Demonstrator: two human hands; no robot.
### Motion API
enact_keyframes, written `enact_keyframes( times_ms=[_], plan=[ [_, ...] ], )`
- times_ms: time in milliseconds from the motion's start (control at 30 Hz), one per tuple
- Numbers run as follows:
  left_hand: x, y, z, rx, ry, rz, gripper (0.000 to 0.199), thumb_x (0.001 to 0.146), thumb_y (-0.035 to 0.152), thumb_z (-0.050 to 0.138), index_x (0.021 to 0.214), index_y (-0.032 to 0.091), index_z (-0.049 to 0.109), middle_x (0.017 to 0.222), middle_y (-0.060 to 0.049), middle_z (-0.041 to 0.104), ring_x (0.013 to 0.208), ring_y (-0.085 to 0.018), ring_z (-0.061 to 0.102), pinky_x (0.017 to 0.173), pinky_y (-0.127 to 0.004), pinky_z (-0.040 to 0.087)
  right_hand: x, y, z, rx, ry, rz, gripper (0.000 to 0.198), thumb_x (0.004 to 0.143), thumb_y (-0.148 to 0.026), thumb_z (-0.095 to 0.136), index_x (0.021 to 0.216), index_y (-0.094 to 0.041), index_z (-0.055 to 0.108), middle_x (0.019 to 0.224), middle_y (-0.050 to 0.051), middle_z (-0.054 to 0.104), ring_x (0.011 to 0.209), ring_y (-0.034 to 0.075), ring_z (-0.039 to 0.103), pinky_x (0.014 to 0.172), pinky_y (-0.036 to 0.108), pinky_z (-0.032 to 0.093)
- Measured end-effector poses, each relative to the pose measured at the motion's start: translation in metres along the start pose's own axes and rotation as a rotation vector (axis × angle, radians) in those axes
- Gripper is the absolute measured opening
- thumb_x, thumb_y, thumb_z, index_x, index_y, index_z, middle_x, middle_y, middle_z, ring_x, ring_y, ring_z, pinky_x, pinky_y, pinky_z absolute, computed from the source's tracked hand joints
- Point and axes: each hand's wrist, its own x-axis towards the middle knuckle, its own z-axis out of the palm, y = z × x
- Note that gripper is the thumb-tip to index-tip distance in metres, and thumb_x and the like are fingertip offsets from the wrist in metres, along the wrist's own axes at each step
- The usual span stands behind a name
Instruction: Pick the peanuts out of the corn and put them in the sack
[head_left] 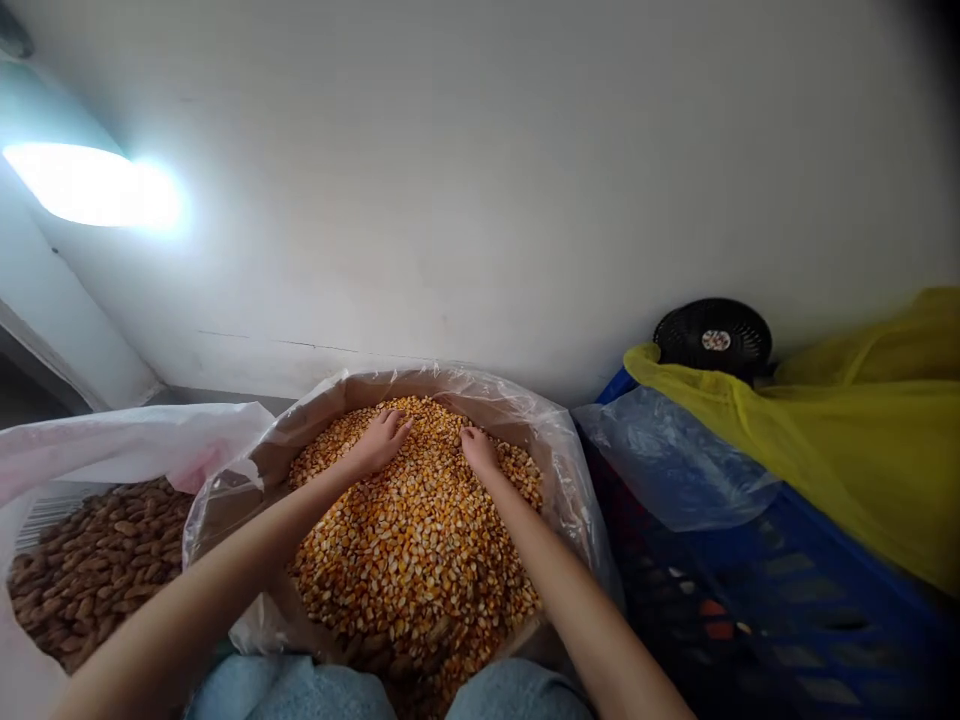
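Corn kernels [420, 515] lie beneath left hand [382, 441], loosely spread, and right hand [478, 451], grip unclear.

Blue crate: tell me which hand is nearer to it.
Right. The right hand is at the corn, a little left of the blue crate; the left hand is also at the corn, farther left from it.

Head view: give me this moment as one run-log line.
left hand: at corn kernels | right hand: at corn kernels | clear plastic: around kernels | blue crate: right side
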Motion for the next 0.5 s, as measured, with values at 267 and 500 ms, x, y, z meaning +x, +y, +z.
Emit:
enact_keyframes(
  times_ms=[267, 500],
  plan=[
    [0.009, -0.016, 0.019, -0.194, -0.046, -0.083, 0.052, 0.08, 0.049, 0.026, 0.117, 0.017, 0.046, 0.125, -0.007, 0.044, 0.116, -0.019, 0.037, 0.099, -0.032, 0.023, -0.011, -0.012, 0.029, 0.423, -0.015, 0.007, 0.04, 0.08, -0.043, 0.031, 0.102, -0.024, 0.058, 0.11, 0.003, 0.055, 0.1, 0.017, 0.05, 0.078, 0.026, 0.038],
    [-0.006, 0.002, 0.019, -0.727, 0.001, -0.231, 0.048, 0.077, 0.047, 0.035, 0.114, 0.019, 0.048, 0.13, -0.005, 0.04, 0.121, -0.018, 0.031, 0.1, -0.032, 0.023, -0.041, -0.042, 0.028, 0.847, -0.167, -0.132, 0.034, 0.075, -0.044, 0.041, 0.087, -0.024, 0.065, 0.102, 0.0, 0.059, 0.103, 0.016, 0.046, 0.088, 0.03, 0.033]
  ],
)
